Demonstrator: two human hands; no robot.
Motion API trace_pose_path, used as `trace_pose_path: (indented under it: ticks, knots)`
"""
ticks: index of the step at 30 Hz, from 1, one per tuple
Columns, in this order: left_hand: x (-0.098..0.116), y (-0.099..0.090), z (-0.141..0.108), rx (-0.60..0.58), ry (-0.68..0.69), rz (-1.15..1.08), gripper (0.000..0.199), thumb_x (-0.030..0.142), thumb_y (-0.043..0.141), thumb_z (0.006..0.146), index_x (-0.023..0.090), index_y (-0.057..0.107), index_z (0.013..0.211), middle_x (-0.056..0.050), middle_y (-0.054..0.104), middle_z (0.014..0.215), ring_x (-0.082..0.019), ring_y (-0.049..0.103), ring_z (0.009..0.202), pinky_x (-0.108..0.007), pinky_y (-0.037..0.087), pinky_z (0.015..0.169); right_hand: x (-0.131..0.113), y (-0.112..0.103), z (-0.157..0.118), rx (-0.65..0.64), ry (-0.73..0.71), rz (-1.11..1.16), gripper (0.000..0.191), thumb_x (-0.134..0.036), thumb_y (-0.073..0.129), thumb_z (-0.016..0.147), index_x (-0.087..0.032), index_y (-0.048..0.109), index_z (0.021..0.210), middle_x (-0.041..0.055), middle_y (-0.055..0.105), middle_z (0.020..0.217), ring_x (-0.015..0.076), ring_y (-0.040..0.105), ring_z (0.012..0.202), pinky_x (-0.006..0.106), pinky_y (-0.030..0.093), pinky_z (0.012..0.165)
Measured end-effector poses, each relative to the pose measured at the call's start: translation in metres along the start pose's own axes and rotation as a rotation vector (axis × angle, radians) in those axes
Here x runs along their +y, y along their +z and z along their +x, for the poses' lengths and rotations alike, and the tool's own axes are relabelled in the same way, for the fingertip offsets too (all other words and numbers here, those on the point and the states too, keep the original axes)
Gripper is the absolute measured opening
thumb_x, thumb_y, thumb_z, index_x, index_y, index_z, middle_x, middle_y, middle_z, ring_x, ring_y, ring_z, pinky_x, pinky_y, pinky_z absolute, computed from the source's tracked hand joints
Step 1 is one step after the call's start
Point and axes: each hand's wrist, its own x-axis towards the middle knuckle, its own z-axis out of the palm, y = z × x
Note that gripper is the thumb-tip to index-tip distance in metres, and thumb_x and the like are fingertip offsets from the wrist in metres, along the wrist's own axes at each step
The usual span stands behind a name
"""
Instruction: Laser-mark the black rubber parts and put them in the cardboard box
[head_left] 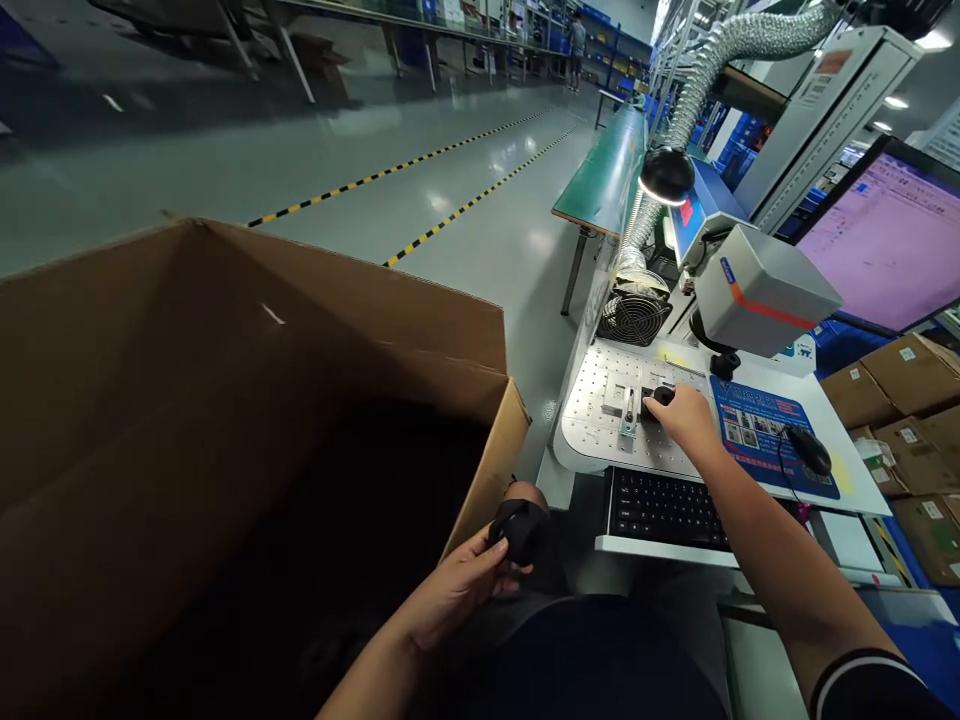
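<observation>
My left hand point(469, 585) is closed around a small black part point(519, 528), rounded in shape, beside the right wall of the cardboard box. Over at the machine, the fingers of my right hand point(681, 418) grip another black round part point(660, 396) at a small fixture point(626, 405). That fixture is mounted on the perforated metal plate point(589, 425). Above the plate hangs the grey marking head point(761, 290) with an orange stripe. My fingers partly cover the part on the right, so its exact shape is hidden.
The large open cardboard box point(480, 335) fills the left side; its inside is dark. A keyboard point(667, 510) sits below the plate, with a blue mat point(772, 440) and a mouse point(808, 450) to the right. A round lamp point(667, 175) and monitor point(885, 235) stand above.
</observation>
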Motion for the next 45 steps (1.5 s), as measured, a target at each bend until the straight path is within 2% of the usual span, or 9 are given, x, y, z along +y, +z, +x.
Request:
trace_pose_path:
  ticks: [7,12,17,23,31,36,40,43,45]
  knots:
    - [0.003,0.0,-0.005,0.014,0.007,-0.021,0.038,0.039,0.079,0.085,0.02,0.068,0.117,-0.009,0.07,0.102,-0.024,0.067,0.096,-0.034,0.05,0.078,0.0,0.009,0.011,-0.004,0.017,0.054,0.054,-0.067,0.063,0.08,-0.015,0.064,0.098,0.0145,0.07,0.093,0.0295,0.065,0.085,0.034,0.042,0.066]
    - [0.004,0.002,-0.004,0.002,-0.003,-0.04,0.034,0.038,0.079,0.085,0.02,0.069,0.112,-0.009,0.07,0.1,-0.024,0.066,0.096,-0.033,0.049,0.076,0.018,0.016,-0.004,0.067,-0.009,0.205,0.066,-0.071,0.066,0.077,-0.017,0.063,0.113,0.0144,0.07,0.109,0.0305,0.065,0.096,0.037,0.047,0.077]
    - [0.005,0.003,-0.003,0.006,0.004,-0.06,0.036,0.038,0.081,0.082,0.02,0.071,0.111,-0.009,0.069,0.102,-0.023,0.066,0.095,-0.032,0.049,0.075,0.042,0.042,-0.018,0.076,-0.013,0.459,0.065,-0.055,0.065,0.08,-0.014,0.057,0.131,0.014,0.069,0.116,0.0262,0.066,0.094,0.04,0.051,0.086]
    - [0.01,0.009,-0.008,0.018,-0.003,-0.036,0.033,0.039,0.079,0.084,0.021,0.072,0.11,-0.01,0.07,0.104,-0.024,0.065,0.097,-0.032,0.049,0.076,0.043,0.065,-0.017,0.131,0.008,0.619,0.053,-0.039,0.065,0.078,-0.015,0.061,0.125,0.0112,0.072,0.111,0.0257,0.066,0.095,0.041,0.051,0.091]
    - [0.012,0.006,-0.006,0.003,-0.009,-0.021,0.024,0.036,0.075,0.087,0.021,0.074,0.106,-0.008,0.069,0.098,-0.022,0.063,0.095,-0.032,0.048,0.076,0.043,0.074,-0.014,0.17,0.036,0.638,0.046,-0.036,0.064,0.078,-0.017,0.064,0.119,0.0094,0.073,0.108,0.025,0.067,0.093,0.04,0.05,0.09]
    - [0.014,0.01,-0.008,0.004,-0.003,-0.011,0.025,0.035,0.073,0.089,0.021,0.073,0.11,-0.008,0.069,0.101,-0.023,0.064,0.097,-0.033,0.049,0.079,0.042,0.074,-0.015,0.145,0.032,0.614,0.045,-0.037,0.062,0.08,-0.017,0.064,0.121,0.0095,0.073,0.108,0.0254,0.066,0.094,0.04,0.05,0.089]
    - [0.013,0.013,-0.009,0.022,-0.005,-0.024,0.027,0.035,0.073,0.089,0.02,0.072,0.112,-0.01,0.07,0.106,-0.023,0.064,0.099,-0.032,0.049,0.079,0.039,0.064,-0.019,0.136,0.023,0.599,0.054,-0.041,0.064,0.08,-0.015,0.06,0.128,0.0136,0.069,0.118,0.0264,0.065,0.098,0.042,0.051,0.092]
    - [0.009,0.011,-0.007,0.042,0.0,-0.014,0.028,0.034,0.074,0.089,0.019,0.072,0.112,-0.011,0.071,0.107,-0.023,0.066,0.098,-0.033,0.05,0.081,0.044,0.054,-0.036,0.194,0.025,0.62,0.057,-0.045,0.063,0.082,-0.013,0.059,0.129,0.0168,0.066,0.126,0.0269,0.065,0.102,0.043,0.053,0.091]
    - [0.007,0.01,-0.005,0.051,0.002,-0.003,0.03,0.034,0.076,0.087,0.019,0.072,0.112,-0.011,0.072,0.107,-0.024,0.066,0.099,-0.034,0.051,0.082,0.052,0.046,-0.058,0.25,0.003,0.637,0.053,-0.043,0.06,0.085,-0.014,0.059,0.129,0.0166,0.066,0.126,0.0261,0.066,0.103,0.042,0.054,0.091]
